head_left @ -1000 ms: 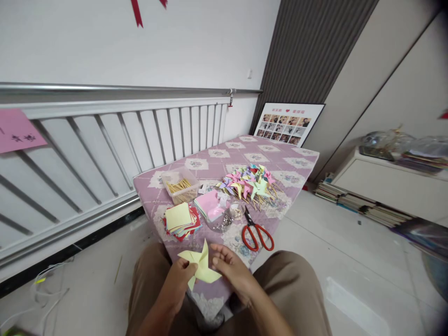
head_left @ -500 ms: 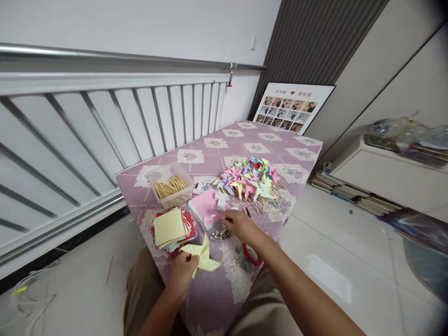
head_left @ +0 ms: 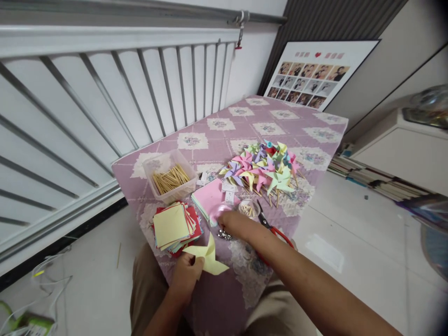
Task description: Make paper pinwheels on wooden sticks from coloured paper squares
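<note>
the left hand [head_left: 187, 275] is low and near, just over the person's lap. its thumb and fingers are closed on a yellow paper pinwheel [head_left: 210, 259], pinching it close to the middle. i think this grip is what holds the folded tips together so they do not spring open. the pinwheel sits just to the right of that hand, over the near edge of the purple cloth [head_left: 217, 135].

the right hand [head_left: 234, 223] reaches farther out, palm down, with its fingers bent over a small heap of shiny metal bits [head_left: 224, 235]. the fingertips are hidden under the hand, so i cannot tell if they grip a bit or only touch the heap.

everything else lies close around the hands, easy to reach. just left of the heap is a stack of paper squares [head_left: 171, 226] with a yellow one on top. a pink paper stack [head_left: 210, 198] lies just past the right hand. a small clear cup [head_left: 249, 208] stands right beside that hand, and red scissors [head_left: 276, 231] poke out from behind the arm. farther left is a clear box of sticks [head_left: 170, 177]. farther right is a pile of finished pinwheels [head_left: 264, 168] in many colours, set out of the way of the hands.

white bars [head_left: 105, 93] run along the left side, and a photo board [head_left: 315, 70] leans at the far end
</note>
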{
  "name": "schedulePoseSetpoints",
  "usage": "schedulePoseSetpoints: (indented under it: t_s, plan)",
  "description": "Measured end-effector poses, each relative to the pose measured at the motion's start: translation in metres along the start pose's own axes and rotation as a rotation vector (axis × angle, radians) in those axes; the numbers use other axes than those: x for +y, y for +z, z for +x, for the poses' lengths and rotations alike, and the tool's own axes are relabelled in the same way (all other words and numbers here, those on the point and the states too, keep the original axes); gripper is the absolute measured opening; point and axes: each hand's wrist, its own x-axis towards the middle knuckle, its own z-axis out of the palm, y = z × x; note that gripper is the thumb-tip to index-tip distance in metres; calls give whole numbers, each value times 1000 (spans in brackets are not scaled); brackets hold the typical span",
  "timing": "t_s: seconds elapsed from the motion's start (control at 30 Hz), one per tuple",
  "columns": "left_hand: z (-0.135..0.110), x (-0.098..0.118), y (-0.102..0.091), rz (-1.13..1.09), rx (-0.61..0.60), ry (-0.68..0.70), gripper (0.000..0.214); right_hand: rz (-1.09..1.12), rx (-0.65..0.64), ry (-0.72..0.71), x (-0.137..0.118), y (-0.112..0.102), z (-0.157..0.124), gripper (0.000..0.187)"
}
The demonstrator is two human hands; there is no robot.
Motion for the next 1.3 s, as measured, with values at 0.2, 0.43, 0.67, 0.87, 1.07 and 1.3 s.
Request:
schedulePoseSetpoints:
  t_s: [0.2,0.43,0.67,0.87,1.07,1.3]
  plan:
    - [2,-3,-1,75,47,38,17,-206,-31,-60,-14,-7,4,12]
    - [2,0,1,2,49,36,15,-71,210,-139,-35,-9,-71,15]
    - [-2,5,3,-101,53,75,15,-70,397,6,13,66,-113,16]
    - [-6,8,3,-142,46,49,12,-30,538,52,27,81,-120,20]
    - [-7,8,3,-178,61,37,9,-14,549,11,22,86,-116,18]
    - [-3,4,1,-169,28,65,14,-27,592,47,17,90,-97,17]
